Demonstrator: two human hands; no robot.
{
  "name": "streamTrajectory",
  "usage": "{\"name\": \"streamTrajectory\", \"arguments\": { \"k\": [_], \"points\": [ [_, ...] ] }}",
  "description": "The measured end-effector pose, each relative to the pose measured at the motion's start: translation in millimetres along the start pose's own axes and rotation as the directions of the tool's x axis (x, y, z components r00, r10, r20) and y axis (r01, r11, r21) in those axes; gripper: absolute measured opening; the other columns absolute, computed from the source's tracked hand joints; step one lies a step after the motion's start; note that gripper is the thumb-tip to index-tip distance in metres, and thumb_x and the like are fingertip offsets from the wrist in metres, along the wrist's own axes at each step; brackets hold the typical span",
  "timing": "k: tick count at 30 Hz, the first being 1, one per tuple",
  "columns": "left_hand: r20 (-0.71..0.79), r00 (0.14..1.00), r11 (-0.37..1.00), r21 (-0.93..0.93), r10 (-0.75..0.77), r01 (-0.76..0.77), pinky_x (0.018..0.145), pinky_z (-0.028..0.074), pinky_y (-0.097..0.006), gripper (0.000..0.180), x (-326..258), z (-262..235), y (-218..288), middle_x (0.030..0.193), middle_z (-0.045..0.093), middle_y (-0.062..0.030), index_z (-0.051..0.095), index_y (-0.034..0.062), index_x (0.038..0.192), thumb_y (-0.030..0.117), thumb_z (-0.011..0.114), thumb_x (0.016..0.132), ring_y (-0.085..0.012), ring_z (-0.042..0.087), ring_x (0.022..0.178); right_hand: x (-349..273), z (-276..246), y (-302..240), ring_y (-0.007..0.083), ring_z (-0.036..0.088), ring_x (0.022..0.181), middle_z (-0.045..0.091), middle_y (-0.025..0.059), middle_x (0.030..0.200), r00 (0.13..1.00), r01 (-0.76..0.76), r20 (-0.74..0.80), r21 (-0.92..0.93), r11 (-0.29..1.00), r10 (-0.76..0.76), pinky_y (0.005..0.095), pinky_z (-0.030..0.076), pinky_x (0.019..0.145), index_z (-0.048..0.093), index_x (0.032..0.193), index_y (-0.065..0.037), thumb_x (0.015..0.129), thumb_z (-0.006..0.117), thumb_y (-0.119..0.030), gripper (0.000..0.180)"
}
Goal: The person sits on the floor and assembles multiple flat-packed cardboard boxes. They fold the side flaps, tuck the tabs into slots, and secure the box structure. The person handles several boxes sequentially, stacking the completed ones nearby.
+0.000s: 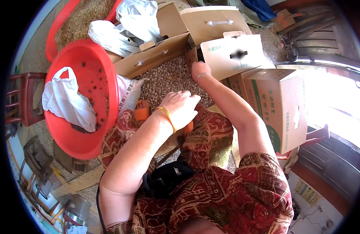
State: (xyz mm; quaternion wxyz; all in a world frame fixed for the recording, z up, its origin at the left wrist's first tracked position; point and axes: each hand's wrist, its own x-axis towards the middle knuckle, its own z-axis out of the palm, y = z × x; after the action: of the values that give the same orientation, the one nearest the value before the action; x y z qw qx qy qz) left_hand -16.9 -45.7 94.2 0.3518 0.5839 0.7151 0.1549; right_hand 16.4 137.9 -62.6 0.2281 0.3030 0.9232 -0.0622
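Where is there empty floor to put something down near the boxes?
A bare patch of pebbled floor lies between the long open box, the white-flapped box and the left hand. The red basin and white bags crowd the left; the right hand reaches toward the white-flapped box.

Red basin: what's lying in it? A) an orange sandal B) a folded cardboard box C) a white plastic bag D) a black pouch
C: a crumpled white plastic bag lies inside the red basin, with only dark specks around it.
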Motion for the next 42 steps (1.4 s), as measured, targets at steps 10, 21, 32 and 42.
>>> {"name": "streamTrajectory", "arguments": {
  "k": [10, 21, 32, 42],
  "points": [
    [0.003, 1.0, 1.0, 0.001, -0.016, 0.016, 0.087, 0.043, -0.038, 0.038, -6.2, -3.9, -4.8, 0.103, 0.057, -0.0128, 0.051, 0.0048, 0.113, 0.023, 0.055, 0.08, -0.0264, 0.055, 0.099, 26.6, 0.8, 71.8, 0.0296, 0.062, 0.09, 0.064, 0.0145, 0.095, 0.994, -0.037, 0.097, -0.137, 0.99, 0.051, 0.0367, 0.051, 0.074, 0.066, 0.089, -0.007, 0.081, 0.052, -0.013, 0.018],
    [0.005, 1.0, 1.0, 0.002, 0.0, 0.0, 0.087, 0.043, -0.038, 0.037, -3.1, -2.7, -3.8, 0.102, 0.057, -0.0136, 0.051, 0.0047, 0.112, 0.023, 0.055, 0.08, -0.0273, 0.055, 0.099, -24.8, 26.7, 62.3, 0.0268, 0.062, 0.087, 0.062, 0.0132, 0.094, 0.999, 0.017, -0.046, -0.111, 0.994, -0.022, 0.0362, 0.051, 0.074, 0.064, 0.089, -0.007, 0.08, 0.049, -0.01, 0.017],
    [0.02, 0.999, 0.999, 0.015, 0.032, -0.033, 0.089, 0.042, -0.038, 0.04, 13.9, 9.5, 5.8, 0.107, 0.056, -0.0168, 0.051, 0.0036, 0.113, 0.023, 0.057, 0.08, -0.0296, 0.054, 0.101, -66.8, 61.7, 51.9, 0.0329, 0.054, 0.101, 0.058, 0.0158, 0.102, 0.816, 0.069, -0.575, -0.017, 0.997, -0.066, 0.0391, 0.045, 0.085, 0.062, 0.093, -0.006, 0.08, 0.047, -0.009, 0.02],
    [0.045, 0.997, 0.998, 0.031, 0.062, -0.063, 0.089, 0.043, -0.038, 0.039, 26.9, 24.7, 24.5, 0.106, 0.056, -0.0175, 0.051, 0.0025, 0.113, 0.021, 0.058, 0.08, -0.0314, 0.054, 0.1, -139.5, 134.2, 216.4, 0.0341, 0.055, 0.095, 0.058, 0.0176, 0.102, 0.937, -0.114, -0.277, 0.339, 0.934, 0.214, 0.0399, 0.045, 0.08, 0.058, 0.102, -0.01, 0.081, 0.048, -0.009, 0.023]
  ]
}}
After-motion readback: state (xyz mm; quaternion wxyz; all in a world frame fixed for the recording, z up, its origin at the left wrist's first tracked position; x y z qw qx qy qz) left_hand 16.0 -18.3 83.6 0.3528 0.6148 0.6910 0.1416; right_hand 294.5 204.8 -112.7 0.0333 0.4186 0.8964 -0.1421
